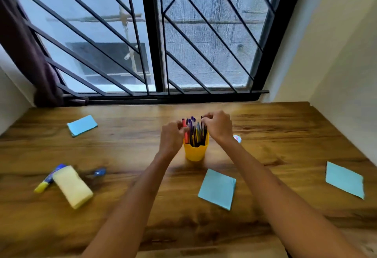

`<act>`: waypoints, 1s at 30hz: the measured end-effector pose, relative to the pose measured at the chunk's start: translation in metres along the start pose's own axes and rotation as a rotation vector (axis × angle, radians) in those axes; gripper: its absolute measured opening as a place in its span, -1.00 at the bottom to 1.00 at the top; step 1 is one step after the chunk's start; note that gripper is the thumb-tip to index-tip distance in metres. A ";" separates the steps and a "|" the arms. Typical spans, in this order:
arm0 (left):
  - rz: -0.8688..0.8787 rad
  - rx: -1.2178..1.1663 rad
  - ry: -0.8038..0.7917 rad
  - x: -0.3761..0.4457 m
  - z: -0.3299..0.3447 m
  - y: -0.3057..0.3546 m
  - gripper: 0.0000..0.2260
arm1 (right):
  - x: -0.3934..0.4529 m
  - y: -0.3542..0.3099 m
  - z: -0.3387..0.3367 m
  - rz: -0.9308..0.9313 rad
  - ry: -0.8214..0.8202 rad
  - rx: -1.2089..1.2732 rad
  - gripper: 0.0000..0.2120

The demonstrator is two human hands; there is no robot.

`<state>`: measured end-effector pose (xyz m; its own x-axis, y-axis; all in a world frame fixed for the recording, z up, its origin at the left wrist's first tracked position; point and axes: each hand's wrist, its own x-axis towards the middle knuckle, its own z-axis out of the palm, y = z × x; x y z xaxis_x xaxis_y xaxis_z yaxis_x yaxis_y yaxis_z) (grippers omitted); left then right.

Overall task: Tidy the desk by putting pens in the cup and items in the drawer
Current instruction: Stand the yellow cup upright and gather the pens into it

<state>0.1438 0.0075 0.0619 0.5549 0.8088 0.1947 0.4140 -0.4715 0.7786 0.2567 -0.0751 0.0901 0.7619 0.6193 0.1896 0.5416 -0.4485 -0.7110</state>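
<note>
Yellow cup (195,151): just below my fingers, upright on the desk (265,135).
Left hand (171,138): fingers curled round the pens (194,131) from the left.
Right hand (219,125): I see it pinching pen tops.
Blue notes (217,188): nearer me, right.
Sponge (72,186), glue (49,178): far left.

Grainy wood desk (265,135) — smooth yellow plastic cup (195,152) — matt blue paper notes (217,188)

We see a yellow plastic cup (195,151) full of red, purple and black pens (193,131), three light blue paper squares (217,188), a pale yellow sponge block (72,186) and a streaky brown wooden desk (122,127).
</note>
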 end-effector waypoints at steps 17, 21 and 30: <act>-0.272 0.359 0.015 -0.021 0.018 0.010 -0.75 | -0.017 0.033 0.006 0.168 0.027 -0.030 -0.71; -0.196 0.357 -0.035 -0.019 0.023 0.018 -0.72 | -0.017 0.040 0.013 0.183 -0.154 -0.049 -0.75; -0.076 0.273 -0.147 -0.001 0.063 0.055 -0.77 | -0.007 0.064 -0.046 0.236 0.019 -0.083 -0.83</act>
<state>0.2107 -0.0414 0.0668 0.6050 0.7953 0.0383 0.6254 -0.5045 0.5952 0.3024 -0.1375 0.0749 0.8766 0.4797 0.0383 0.3749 -0.6308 -0.6794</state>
